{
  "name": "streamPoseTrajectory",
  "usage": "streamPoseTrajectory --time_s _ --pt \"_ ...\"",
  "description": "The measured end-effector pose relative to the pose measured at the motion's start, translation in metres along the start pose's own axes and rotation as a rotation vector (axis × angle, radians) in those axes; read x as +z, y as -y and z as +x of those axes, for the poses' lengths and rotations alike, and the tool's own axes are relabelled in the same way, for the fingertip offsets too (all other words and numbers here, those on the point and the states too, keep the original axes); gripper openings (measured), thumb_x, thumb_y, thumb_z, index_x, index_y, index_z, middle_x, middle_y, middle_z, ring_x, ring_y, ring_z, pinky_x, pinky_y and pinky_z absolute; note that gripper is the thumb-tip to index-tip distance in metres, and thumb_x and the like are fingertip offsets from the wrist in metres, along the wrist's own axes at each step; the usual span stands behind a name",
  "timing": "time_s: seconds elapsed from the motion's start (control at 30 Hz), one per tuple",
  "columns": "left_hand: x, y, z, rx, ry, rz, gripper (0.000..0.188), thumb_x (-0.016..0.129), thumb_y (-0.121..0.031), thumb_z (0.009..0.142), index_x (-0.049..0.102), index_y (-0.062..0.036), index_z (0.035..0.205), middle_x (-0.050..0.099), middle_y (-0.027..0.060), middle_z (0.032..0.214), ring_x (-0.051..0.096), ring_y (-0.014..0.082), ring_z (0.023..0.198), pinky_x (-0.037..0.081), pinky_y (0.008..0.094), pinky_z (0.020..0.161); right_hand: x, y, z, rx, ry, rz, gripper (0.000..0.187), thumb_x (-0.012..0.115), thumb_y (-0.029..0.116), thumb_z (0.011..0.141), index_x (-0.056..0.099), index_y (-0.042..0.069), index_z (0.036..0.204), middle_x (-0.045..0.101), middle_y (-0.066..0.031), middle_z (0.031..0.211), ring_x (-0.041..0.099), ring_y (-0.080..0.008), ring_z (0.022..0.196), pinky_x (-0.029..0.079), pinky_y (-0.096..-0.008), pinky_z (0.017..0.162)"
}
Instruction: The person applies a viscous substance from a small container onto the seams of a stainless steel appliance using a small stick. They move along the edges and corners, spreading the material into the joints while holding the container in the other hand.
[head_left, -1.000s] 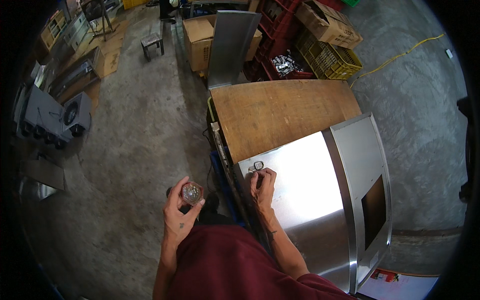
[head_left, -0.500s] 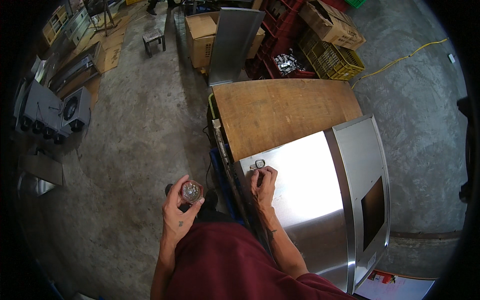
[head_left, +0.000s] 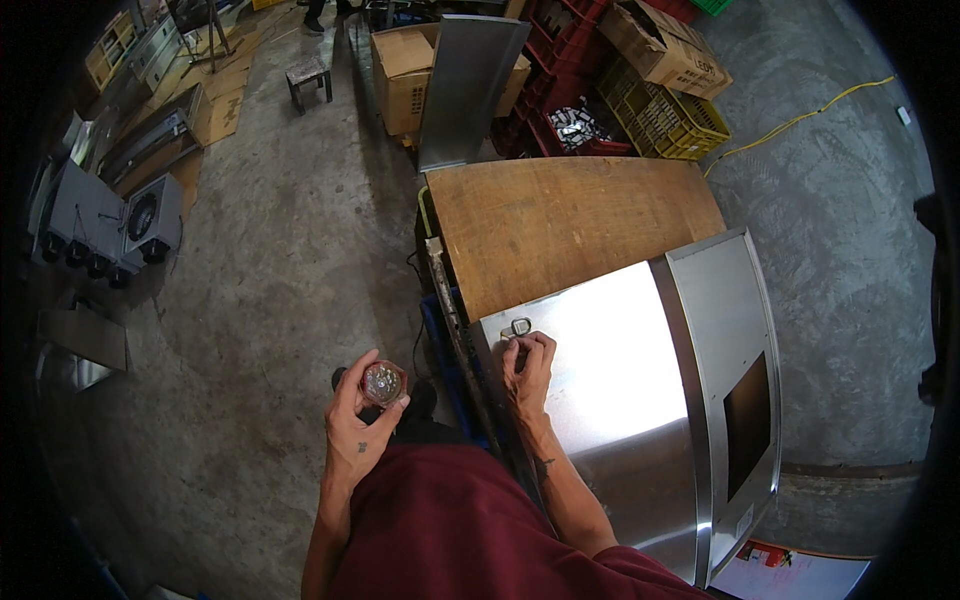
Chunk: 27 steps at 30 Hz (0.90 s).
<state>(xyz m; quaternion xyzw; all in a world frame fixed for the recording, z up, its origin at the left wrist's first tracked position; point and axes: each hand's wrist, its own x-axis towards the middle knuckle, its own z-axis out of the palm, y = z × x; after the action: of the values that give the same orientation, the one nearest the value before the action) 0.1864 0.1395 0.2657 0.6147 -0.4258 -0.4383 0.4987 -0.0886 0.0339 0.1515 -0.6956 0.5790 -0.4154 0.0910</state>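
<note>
A small, clear round cup (head_left: 383,384) with shiny bits inside is held in my left hand (head_left: 352,436), fingers and thumb curled about its sides. My left hand is over the floor, left of the bench. My right hand (head_left: 530,376) rests near the left corner of a shiny sheet-metal panel (head_left: 620,350), its thumb and fingers pinched together. What they pinch, if anything, is too small and hidden to make out. Just beyond those fingertips a small square metal ring fitting (head_left: 521,326) lies against the panel.
The panel lies on a wooden board (head_left: 570,220); a taller metal section with a dark rectangular opening (head_left: 747,430) adjoins its right side. Beyond are an upright metal sheet (head_left: 465,95), cardboard boxes (head_left: 672,50) and a yellow crate (head_left: 668,125). A stool (head_left: 308,75) stands farther off.
Both my hands stay practically where they were, with the cup still in the left one. Far off at the top, another person's foot has shifted a little.
</note>
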Motion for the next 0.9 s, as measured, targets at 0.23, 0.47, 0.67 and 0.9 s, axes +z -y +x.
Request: streamPoseTrajectory --time_s 0.23,0.47,0.67,0.9 --pt "0.0 0.0009 -0.0012 -0.005 0.001 -0.003 0.072 0.085 -0.001 0.1 0.053 -0.0006 0.164 0.077 0.0139 0.136 0.074 0.0201 0.125 0.06 0.0366 0.109 -0.0001 0.0002 0.0009 -0.011 0.008 0.002 0.017 0.075 0.0 0.105 0.064 -0.005 0.117 0.061 -0.0267 0.124 0.075 -0.0402 0.098 0.069 -0.0462 0.076" --pt "0.002 -0.0041 -0.0017 -0.022 -0.006 0.013 0.071 0.085 -0.001 0.1 0.054 -0.0006 0.163 0.077 0.0132 0.135 0.075 0.02 0.125 0.06 0.0367 0.109 -0.0018 0.0012 0.0018 -0.019 0.006 -0.004 0.016 0.075 0.0 0.105 0.064 -0.005 0.115 0.061 -0.0263 0.125 0.075 -0.0385 0.097 0.069 -0.0453 0.076" --pt "0.0016 -0.0015 -0.0024 -0.022 -0.005 -0.002 0.071 0.085 -0.001 0.1 0.054 -0.0006 0.164 0.077 0.0131 0.134 0.075 0.0196 0.124 0.06 0.0365 0.11 -0.0007 -0.0005 0.0016 -0.063 -0.026 -0.026 0.017 0.076 0.001 0.104 0.064 -0.005 0.115 0.062 -0.0265 0.123 0.075 -0.0384 0.096 0.068 -0.045 0.074" --pt "0.001 -0.0016 -0.0033 -0.02 0.0 0.004 0.071 0.085 0.0 0.099 0.054 -0.0004 0.163 0.074 0.0142 0.137 0.074 0.0218 0.126 0.061 0.0374 0.11 0.0007 -0.0033 -0.001 -0.024 -0.012 -0.002 0.016 0.075 0.001 0.104 0.064 -0.005 0.115 0.061 -0.0274 0.123 0.075 -0.0391 0.096 0.068 -0.0453 0.075"
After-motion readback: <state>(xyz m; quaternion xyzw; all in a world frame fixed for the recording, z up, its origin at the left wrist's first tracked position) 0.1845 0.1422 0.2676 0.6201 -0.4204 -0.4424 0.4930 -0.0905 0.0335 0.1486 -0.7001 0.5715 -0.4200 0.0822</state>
